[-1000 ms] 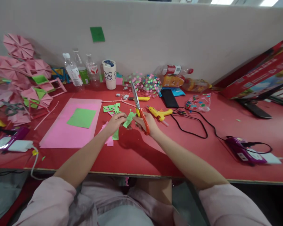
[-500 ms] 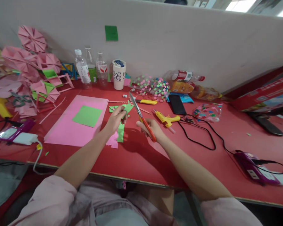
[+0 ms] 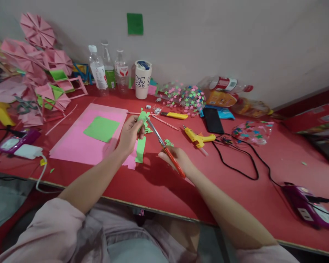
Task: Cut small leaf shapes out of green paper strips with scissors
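Note:
My left hand (image 3: pixel 132 132) pinches a small strip of green paper (image 3: pixel 143 116) just above the table. In my right hand (image 3: pixel 178 160) is a pair of scissors (image 3: pixel 164 145) with red-orange handles, blades closed or nearly so and pointing up and left, their tips close to the paper. A longer green paper strip (image 3: pixel 140 150) lies below my left hand, beside pink paper pieces (image 3: pixel 130 160). Small cut green bits (image 3: pixel 168 143) lie just past my right hand. To the left, a green square (image 3: pixel 102 129) rests on a pink sheet (image 3: pixel 71 142).
A yellow glue gun (image 3: pixel 199 137) with a black cord, a yellow cutter knife (image 3: pixel 175 115) and a phone (image 3: pixel 213 119) lie to the right. Bottles (image 3: pixel 98 73) and a cup (image 3: pixel 143 80) stand along the wall. Pink paper models (image 3: pixel 30 58) pile up at left.
My hands have drawn apart; the left has moved slightly up with the green paper, while the scissors have swung to point further left. Green bits now show near my right hand. The view has shifted right.

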Motion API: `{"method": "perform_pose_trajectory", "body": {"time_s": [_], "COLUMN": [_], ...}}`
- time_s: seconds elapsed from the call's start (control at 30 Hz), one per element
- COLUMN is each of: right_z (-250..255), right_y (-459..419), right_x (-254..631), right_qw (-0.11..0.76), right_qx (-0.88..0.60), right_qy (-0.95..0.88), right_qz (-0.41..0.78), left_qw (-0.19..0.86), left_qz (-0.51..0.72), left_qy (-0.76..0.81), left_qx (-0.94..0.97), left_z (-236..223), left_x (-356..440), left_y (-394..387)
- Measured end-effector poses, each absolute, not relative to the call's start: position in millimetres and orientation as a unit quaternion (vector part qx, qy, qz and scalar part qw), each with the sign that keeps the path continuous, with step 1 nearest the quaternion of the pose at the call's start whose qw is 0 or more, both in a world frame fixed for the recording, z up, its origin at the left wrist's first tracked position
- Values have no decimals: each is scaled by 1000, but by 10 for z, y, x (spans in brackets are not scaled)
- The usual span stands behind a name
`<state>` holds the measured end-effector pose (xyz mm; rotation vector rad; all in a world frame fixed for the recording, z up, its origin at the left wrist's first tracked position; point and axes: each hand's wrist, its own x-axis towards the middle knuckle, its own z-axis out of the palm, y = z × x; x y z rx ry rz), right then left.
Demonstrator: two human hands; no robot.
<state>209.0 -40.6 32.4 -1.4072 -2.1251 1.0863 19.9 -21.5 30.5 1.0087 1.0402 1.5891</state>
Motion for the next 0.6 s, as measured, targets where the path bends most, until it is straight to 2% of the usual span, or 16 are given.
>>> {"method": "perform_pose_trajectory", "body": {"time_s": [0.13,0.6], "right_z": [329,294], "right_y": [-437,-482], "right_x": [2079,2053], "right_qw": [208,204], "right_qx": [-502,-499], "right_qy": [-738,-730], "right_qz": [400,419], "left_qw": [467,449], "left_qz": [666,651], "left_qy": [417,430], "left_qx": [406,436], "left_z": [316,243], "left_x": [202,271], "left_y": [-218,-241]}}
